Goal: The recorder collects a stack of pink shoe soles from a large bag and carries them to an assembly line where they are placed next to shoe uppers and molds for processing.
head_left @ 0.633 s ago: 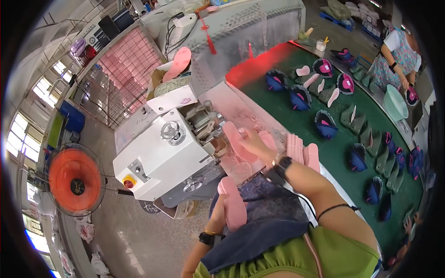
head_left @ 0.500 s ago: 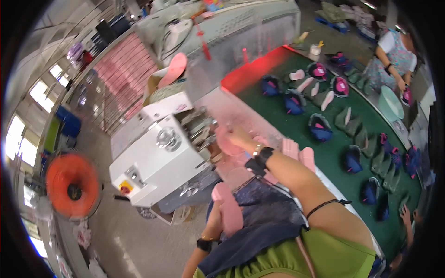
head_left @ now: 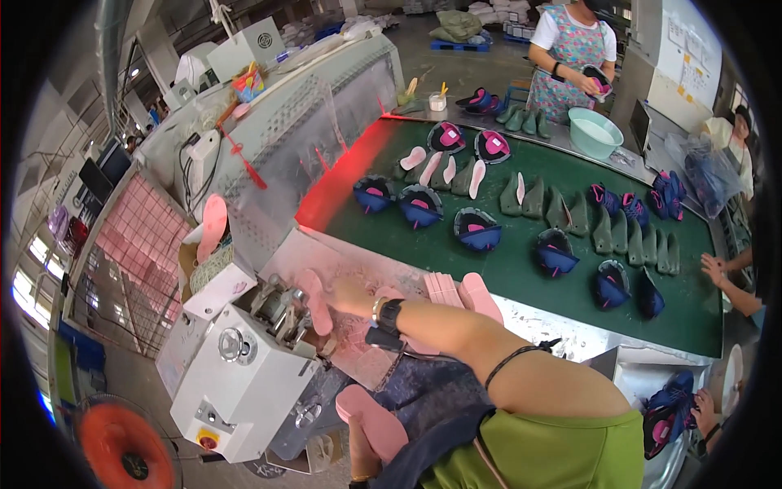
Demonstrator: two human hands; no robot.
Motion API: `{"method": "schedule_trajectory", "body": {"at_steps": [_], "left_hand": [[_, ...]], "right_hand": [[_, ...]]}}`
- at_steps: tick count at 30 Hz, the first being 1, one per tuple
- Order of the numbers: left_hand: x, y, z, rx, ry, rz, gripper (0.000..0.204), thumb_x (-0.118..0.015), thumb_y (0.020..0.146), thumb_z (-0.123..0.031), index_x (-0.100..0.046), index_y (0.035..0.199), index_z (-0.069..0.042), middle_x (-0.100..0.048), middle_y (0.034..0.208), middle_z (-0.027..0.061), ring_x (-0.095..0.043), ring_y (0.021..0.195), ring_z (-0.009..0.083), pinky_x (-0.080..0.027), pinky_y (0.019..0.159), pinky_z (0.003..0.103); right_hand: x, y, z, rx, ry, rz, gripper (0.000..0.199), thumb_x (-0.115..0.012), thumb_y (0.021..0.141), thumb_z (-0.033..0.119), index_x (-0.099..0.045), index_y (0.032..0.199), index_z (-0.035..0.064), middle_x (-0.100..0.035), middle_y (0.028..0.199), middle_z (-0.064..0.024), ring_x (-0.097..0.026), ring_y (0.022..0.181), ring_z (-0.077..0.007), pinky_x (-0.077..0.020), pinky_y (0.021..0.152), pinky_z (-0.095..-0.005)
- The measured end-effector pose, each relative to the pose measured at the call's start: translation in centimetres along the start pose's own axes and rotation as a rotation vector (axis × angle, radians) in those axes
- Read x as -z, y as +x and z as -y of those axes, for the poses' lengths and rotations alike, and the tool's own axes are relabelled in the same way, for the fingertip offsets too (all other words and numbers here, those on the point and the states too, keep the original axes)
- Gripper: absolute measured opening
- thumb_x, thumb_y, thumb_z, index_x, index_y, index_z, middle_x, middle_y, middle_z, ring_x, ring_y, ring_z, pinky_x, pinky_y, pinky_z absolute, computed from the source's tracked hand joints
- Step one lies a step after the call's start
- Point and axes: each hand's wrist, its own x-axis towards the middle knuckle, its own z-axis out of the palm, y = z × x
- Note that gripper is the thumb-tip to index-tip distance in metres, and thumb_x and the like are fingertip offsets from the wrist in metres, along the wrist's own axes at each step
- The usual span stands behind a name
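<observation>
My left hand (head_left: 359, 447) grips a pink insole (head_left: 375, 421) low in front of my apron; its fingers are partly hidden behind the insole. At the metal working head (head_left: 281, 303) of a white machine (head_left: 238, 379), my right hand (head_left: 349, 296) holds another pink insole (head_left: 315, 301) by its edge. That insole stands tilted close to the rollers, and its exact contact with them cannot be made out. Beside my right forearm, more pink insoles (head_left: 479, 295) lie on the dusty pink ledge, some of them stacked on edge.
A green conveyor belt (head_left: 513, 236) carries blue shoe uppers (head_left: 477, 230) and dark green shoe lasts (head_left: 603, 235). Across it, a co-worker (head_left: 570, 61) handles a shoe near a pale green basin (head_left: 595, 132). Other people's hands show at right. An orange fan (head_left: 126, 448) stands lower left.
My view has swung right and up, showing more of the belt. The right hand's insole now shows more upright beside the machine head; the left hand still holds its insole.
</observation>
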Motion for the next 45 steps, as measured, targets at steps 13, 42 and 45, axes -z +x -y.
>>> {"method": "schedule_trajectory", "body": {"at_steps": [13, 42, 45], "left_hand": [[1.9, 1.9, 0.5, 0.043, -0.002, -0.044, 0.051, -0.049, 0.092, -0.041, -0.053, 0.126, -0.003, -0.066, 0.110, 0.0162, -0.065, 0.102, 0.0329, -0.053, 0.091, 0.046], [-4.1, 4.3, -1.7, -0.078, 0.190, 0.051, 0.045, -0.054, 0.090, -0.024, -0.050, 0.127, 0.001, -0.063, 0.112, 0.0163, -0.066, 0.100, 0.0321, -0.055, 0.089, 0.045], [-4.8, 4.1, -1.9, -0.175, 0.183, 0.105, 0.042, -0.055, 0.090, -0.013, -0.050, 0.126, 0.010, -0.061, 0.115, 0.0183, -0.065, 0.103, 0.0324, -0.056, 0.087, 0.043]], "right_hand": [[4.1, 2.2, -7.8, -0.179, 0.509, -0.447, 0.027, -0.062, 0.089, 0.022, -0.063, 0.105, 0.0004, -0.068, 0.089, -0.0190, -0.069, 0.072, -0.0331, -0.0536, 0.064, -0.0453], [15.9, -16.5, -4.5, -0.099, 0.441, 0.128, 0.027, -0.057, 0.094, 0.033, -0.060, 0.099, 0.0059, -0.062, 0.085, -0.0139, -0.061, 0.082, -0.0284, -0.0489, 0.076, -0.0405], [10.4, -20.2, -0.5, 0.207, 0.155, 0.137, 0.036, -0.054, 0.098, 0.038, -0.061, 0.106, 0.0047, -0.062, 0.102, -0.0126, -0.064, 0.093, -0.0314, -0.0507, 0.076, -0.0428]]}}
